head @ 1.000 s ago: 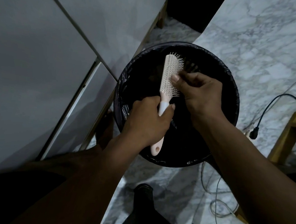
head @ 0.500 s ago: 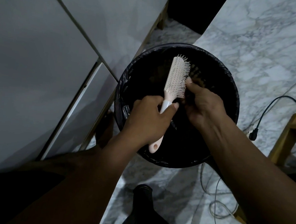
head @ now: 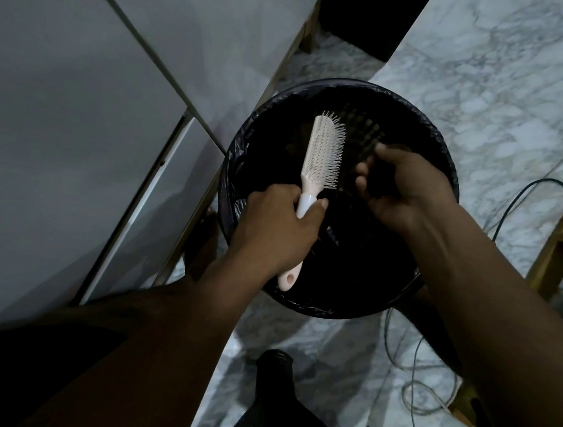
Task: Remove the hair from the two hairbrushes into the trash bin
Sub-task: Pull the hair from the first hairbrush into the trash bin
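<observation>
A pale pink hairbrush with white bristles is held over the round trash bin, which has a black liner. My left hand grips the brush's handle, with the head pointing away from me and the bristles facing right. My right hand hovers over the bin just right of the brush, apart from it, with fingers and thumb curled toward each other. Something dark sits between those fingers. I cannot tell it apart from the black liner behind. Only one hairbrush is in view.
White cabinet panels stand close on the left, touching the bin's side. On the marble floor, a black cable and a wooden frame lie to the right. A black stand rises near my legs.
My right hand has pulled off the bristles and moved right, away from the brush. My left hand turned the brush so its bristles face right.
</observation>
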A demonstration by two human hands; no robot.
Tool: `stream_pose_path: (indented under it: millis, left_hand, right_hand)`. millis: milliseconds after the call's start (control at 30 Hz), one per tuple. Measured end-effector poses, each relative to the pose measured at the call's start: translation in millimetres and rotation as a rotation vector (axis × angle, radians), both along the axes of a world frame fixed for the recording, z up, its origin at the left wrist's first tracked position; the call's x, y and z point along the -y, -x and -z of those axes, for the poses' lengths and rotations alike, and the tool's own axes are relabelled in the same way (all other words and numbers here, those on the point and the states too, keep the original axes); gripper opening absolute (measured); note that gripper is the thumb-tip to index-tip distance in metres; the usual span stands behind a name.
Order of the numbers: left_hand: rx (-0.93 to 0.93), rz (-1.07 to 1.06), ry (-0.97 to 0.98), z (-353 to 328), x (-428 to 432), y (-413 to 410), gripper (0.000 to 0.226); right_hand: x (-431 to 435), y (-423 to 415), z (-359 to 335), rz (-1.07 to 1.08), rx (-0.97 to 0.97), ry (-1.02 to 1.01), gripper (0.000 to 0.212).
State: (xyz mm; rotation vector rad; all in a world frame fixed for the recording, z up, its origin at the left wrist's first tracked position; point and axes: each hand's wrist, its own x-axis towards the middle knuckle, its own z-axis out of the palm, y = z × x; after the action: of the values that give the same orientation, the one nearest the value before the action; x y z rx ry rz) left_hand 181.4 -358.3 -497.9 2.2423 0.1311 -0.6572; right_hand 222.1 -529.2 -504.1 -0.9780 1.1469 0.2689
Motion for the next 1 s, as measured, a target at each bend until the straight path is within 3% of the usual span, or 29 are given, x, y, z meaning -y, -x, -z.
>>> stream_pose_path:
  millis: [100,233,300,433,633,767,867,1000]
  left_hand:
    - [-0.012,0.001,-0.01,1,0,1,0.043]
    - [-0.007,-0.004,-0.043,3,-2,2,0.043]
    - [0.013,-0.009,-0.062,3,-3,1,0.043]
    - [0.074,-0.019,-0.106,4,-5,1,0.041]
    - [0.209,0.118,-0.206,-1,-6,2,0.029]
    - [0.299,0.176,-0.189,-4,-5,4,0.031]
    - [0.324,0.211,-0.134,-3,-4,4,0.031]
    - [0.284,0.247,-0.099,-3,-4,5,0.03]
  right_hand:
    - [8,-6,-7,0.176,0.053,-0.06,0.025]
    - [8,-2,-9,0.156,0.064,-0.022,0.023]
    - [8,-1,-9,0.067,0.064,0.065,0.02]
    - [4,1,-4,-0.31,-0.004,0.279,0.021]
    - [-6,4,-11,-0.576,0.121,0.361,0.054]
    - [-6,0,-16,-0.442,0.224,0.411,0.046]
    - [-5,-1,-16,-0.284,0.236,0.285,0.035]
    - [-6,0,-12,-0.347,0.242,0.243,0.026]
